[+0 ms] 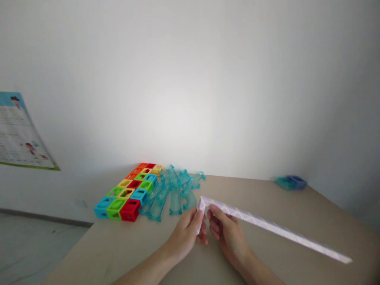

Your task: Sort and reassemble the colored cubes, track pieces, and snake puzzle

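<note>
A lilac-and-white snake puzzle (267, 226) is held above the table. It is bent near one end: a short section points down toward me, and a long straight section runs off to the right. My left hand (184, 229) is closed on the short section, thumb along it. Close to the bend, my right hand (227, 229) has its thumb and fingers closed on the long section. The far right end of the puzzle is free of both hands. Parts of my fingers are hidden behind the puzzle and the hands.
On the table (237, 188), colourful cube blocks (130, 209) stand in rows at the left, beside several translucent teal track pieces (175, 200). A blue container (297, 182) and a teal piece (284, 183) lie at the back right. A white wall (190, 87) rises behind; a poster (23, 134) hangs left.
</note>
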Motion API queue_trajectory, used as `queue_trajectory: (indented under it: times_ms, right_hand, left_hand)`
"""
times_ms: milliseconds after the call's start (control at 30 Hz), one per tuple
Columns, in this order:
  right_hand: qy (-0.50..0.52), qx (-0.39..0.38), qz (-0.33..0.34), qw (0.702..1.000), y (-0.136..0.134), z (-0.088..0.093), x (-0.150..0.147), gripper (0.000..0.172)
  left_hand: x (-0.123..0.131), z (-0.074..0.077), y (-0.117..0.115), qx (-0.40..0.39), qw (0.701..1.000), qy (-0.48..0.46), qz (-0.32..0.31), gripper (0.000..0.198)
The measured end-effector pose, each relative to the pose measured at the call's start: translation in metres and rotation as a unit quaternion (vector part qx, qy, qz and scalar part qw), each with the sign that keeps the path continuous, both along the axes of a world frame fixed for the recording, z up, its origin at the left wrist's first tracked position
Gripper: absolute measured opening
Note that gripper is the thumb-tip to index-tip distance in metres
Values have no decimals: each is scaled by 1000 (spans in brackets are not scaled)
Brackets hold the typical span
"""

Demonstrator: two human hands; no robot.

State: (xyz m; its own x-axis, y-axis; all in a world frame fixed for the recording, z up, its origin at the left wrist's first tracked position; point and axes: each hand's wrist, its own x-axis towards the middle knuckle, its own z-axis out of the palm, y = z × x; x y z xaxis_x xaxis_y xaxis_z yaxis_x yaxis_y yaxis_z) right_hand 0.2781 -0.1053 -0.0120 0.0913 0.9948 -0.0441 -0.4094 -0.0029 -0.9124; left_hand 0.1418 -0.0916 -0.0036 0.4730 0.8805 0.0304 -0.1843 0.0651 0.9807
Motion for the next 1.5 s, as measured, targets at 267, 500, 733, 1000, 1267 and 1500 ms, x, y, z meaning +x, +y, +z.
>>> queue_trajectory:
  times_ms: [267,500,733,1000,1267,1500]
  right_hand:
    - [-83,18,-19,996,-3,-2,-3,43]
    - [-47,-1,16,999,-4,5,3,40]
    - [-70,7,-1,998,-4,5,-1,46]
    - [-48,1,-14,999,-5,5,-4,42]
    - [1,35,31,999,-6,8,3,36]
    - [14,96,66,993,-8,8,5,42]
  left_hand:
    - [-1,3,-1,50,998,-21,9,38]
    - [1,6,-6,-147,972,-152,-99,36]
    - [6,-1,-9,-128,975,-168,-60,42]
    - [10,1,-12,-144,969,-194,-60,44]
    - [-11,12,-5,-283,882,-277,-256,41]
    - [-28,20,-2,-329,855,-229,-328,43]
